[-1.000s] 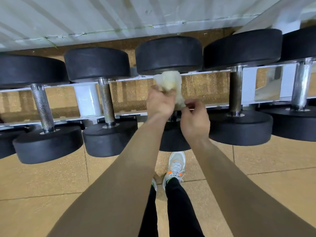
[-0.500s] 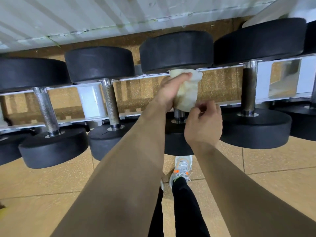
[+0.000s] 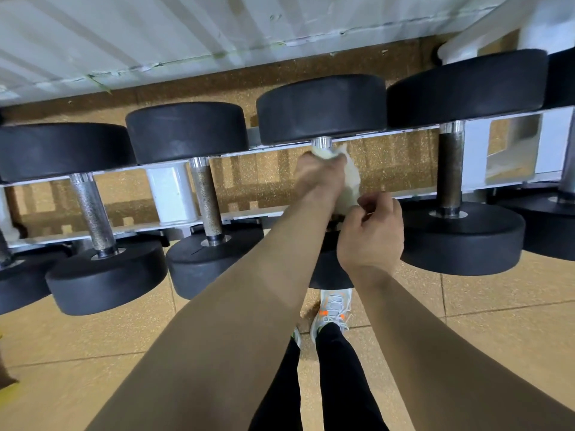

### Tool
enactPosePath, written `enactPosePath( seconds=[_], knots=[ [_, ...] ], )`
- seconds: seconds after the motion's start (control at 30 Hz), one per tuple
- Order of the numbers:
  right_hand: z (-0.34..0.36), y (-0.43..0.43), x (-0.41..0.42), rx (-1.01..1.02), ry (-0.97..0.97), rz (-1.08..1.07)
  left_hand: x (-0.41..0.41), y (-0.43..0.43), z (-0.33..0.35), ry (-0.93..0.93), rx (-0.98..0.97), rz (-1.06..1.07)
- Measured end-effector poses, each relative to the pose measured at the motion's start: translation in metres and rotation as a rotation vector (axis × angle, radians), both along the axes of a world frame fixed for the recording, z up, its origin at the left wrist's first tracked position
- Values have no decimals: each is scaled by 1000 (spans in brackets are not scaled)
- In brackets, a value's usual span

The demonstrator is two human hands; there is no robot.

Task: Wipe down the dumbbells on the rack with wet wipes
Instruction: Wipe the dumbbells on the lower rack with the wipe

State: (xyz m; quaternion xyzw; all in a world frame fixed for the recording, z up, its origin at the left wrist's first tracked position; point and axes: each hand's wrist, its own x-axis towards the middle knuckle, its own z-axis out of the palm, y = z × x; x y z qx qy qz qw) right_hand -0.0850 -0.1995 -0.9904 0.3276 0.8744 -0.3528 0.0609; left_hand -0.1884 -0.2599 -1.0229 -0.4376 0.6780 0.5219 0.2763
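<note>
Black round-headed dumbbells lie side by side on a white rack [image 3: 169,195]. The middle dumbbell [image 3: 322,108] has its steel handle wrapped in a pale wet wipe [image 3: 350,178]. My left hand [image 3: 319,171] grips the wipe around the upper part of that handle, just under the far head. My right hand [image 3: 371,233] pinches the wipe's lower end beside the near head, which my arms mostly hide.
Neighbouring dumbbells sit close on the left [image 3: 186,132] and on the right [image 3: 466,85]. A white corrugated wall [image 3: 155,32] stands behind the rack. Tan speckled floor tiles [image 3: 77,337] lie below, with my grey-and-orange shoe [image 3: 333,309] near the rack.
My left hand has closed round the wipe on the handle, near the far head. My right hand has stayed at the wipe's lower end. The view has moved closer.
</note>
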Motion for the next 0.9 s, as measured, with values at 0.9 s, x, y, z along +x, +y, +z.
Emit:
enactPosePath(
  seconds=[0.9],
  knots=[
    [-3, -2, 1, 47, -8, 23, -9, -6, 1, 139, 77, 49]
  ],
)
